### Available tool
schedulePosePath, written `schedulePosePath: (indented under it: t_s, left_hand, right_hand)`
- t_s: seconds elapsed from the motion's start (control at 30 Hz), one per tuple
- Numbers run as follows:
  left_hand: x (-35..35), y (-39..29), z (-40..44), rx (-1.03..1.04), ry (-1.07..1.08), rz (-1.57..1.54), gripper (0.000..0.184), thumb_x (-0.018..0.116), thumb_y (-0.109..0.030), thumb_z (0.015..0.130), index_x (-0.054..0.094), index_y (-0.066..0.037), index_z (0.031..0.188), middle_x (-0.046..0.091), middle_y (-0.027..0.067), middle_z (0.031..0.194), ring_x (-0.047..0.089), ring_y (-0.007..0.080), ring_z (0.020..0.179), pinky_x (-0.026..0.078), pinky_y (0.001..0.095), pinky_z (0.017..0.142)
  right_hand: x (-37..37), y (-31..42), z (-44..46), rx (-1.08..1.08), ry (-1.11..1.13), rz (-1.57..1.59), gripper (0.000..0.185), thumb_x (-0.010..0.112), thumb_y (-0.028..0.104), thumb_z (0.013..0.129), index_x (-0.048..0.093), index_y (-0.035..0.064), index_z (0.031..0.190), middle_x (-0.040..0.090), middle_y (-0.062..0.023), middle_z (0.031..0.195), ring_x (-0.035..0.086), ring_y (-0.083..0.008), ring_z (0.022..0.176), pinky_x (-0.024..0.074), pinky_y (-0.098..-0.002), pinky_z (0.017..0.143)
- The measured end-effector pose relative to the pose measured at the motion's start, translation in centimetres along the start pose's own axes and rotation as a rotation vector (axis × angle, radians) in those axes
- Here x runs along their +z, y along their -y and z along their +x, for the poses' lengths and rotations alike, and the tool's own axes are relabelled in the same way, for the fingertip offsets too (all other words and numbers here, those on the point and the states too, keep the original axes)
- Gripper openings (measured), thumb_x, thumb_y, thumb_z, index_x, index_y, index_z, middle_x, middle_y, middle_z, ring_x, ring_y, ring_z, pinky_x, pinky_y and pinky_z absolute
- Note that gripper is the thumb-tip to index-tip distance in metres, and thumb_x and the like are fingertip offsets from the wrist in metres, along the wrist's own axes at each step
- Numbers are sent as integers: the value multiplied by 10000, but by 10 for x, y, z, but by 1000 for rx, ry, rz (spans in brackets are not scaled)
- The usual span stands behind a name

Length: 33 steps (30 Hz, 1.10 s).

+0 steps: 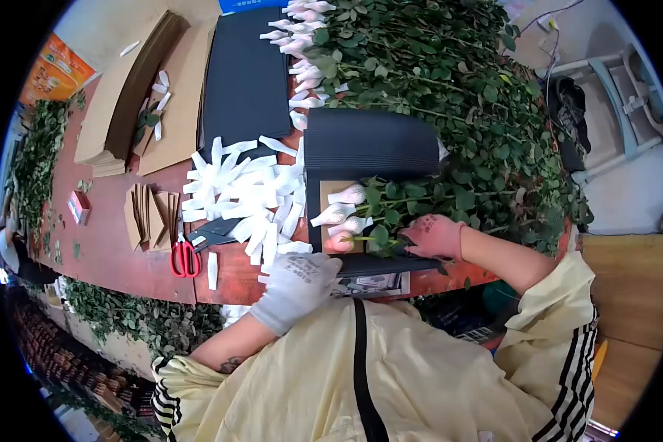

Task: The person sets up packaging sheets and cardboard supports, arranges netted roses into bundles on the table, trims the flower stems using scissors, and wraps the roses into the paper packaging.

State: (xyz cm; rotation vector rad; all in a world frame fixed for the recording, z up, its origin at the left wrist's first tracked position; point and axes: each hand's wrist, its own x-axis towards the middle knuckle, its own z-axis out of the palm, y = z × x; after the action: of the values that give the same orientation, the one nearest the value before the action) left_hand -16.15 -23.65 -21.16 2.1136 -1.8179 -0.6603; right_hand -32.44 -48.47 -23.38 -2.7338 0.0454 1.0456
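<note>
My left hand [298,283], in a whitish-grey glove, is at the table's front edge, between the white mesh sleeves [254,188] and a black sheet [313,214]. Its fingers are bent together, and what they hold, if anything, is hidden. My right hand [435,237], in a pink glove, closes round the stem of a rose with a bare pink bud [339,241]. Just above that bud lie several roses in white sleeves [333,214], their heads on brown cardboard [334,188] and their leafy stems pointing right.
Red-handled scissors [186,258] lie left of the sleeves. Folded cardboard pieces [151,217], tall cardboard stacks [129,96] and black sheets [247,74] stand further back. A large heap of leafy rose stems [435,66] covers the right side. A small red-and-white box [79,207] sits far left.
</note>
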Motion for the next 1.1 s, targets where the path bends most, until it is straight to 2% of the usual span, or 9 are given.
schedulePosePath:
  t_s: [0.13,0.2,0.23,0.37,0.47,0.53,0.63,0.73,1.1]
  left_hand:
    - [-15,-3,8,-11,196,51,343,606,-322,797,630,-99,1056,657,97,904,633,258,812,473,387,720]
    - [-28,8,9,104,105,-71,351,585,-327,816,621,-98,1080,656,97,927,633,258,832,474,383,731]
    - [-31,13,12,212,11,-196,359,564,-331,835,612,-97,1104,656,98,950,633,258,853,476,378,742]
    - [-23,22,50,222,72,-273,354,491,-382,881,626,-121,1079,638,71,1035,629,237,917,498,379,776]
    - [-6,32,51,175,260,-308,358,480,-381,884,622,-118,1081,624,65,1079,624,236,931,504,369,776]
    - [-9,30,46,171,313,-332,365,474,-384,888,619,-127,1103,630,52,1079,627,236,916,475,379,773]
    - [-17,30,42,68,186,-236,391,453,-411,907,630,-135,1120,656,52,1048,639,221,898,389,373,758]
    - [-24,28,36,-3,304,-365,368,527,-340,889,619,-76,1129,619,88,1157,632,268,928,485,368,796]
    - [-18,30,42,35,379,-397,371,506,-360,899,619,-89,1127,638,117,1085,624,280,936,481,372,802]
  right_hand:
    - [-43,28,6,53,190,-189,316,589,328,816,641,87,1015,657,-103,955,630,-262,933,490,-364,812]
    - [-62,37,15,-192,542,-480,309,694,204,685,652,84,967,644,-89,1000,625,-240,963,509,-356,767]
    - [-58,35,19,-191,493,-462,369,746,147,584,660,72,935,645,-85,995,625,-233,966,518,-353,736]
    - [-67,39,13,-196,545,-354,394,724,218,654,628,35,988,636,-118,1037,628,-250,936,513,-358,745]
    - [-68,26,0,-56,227,-92,368,644,234,733,614,34,1040,652,-102,942,644,-259,872,514,-375,725]
    - [-71,32,-4,-241,-532,-117,346,529,340,843,534,30,996,604,-116,965,638,-258,788,508,-378,670]
    - [-56,33,27,-67,-164,-29,256,513,278,843,527,45,948,582,-103,861,634,-252,743,497,-373,616]
    - [-38,36,35,-125,-268,-112,218,494,133,811,540,25,994,591,-88,805,621,-213,710,454,-337,530]
    - [-22,51,60,-124,-381,24,190,510,177,799,525,50,940,599,-63,749,629,-210,703,466,-350,551]
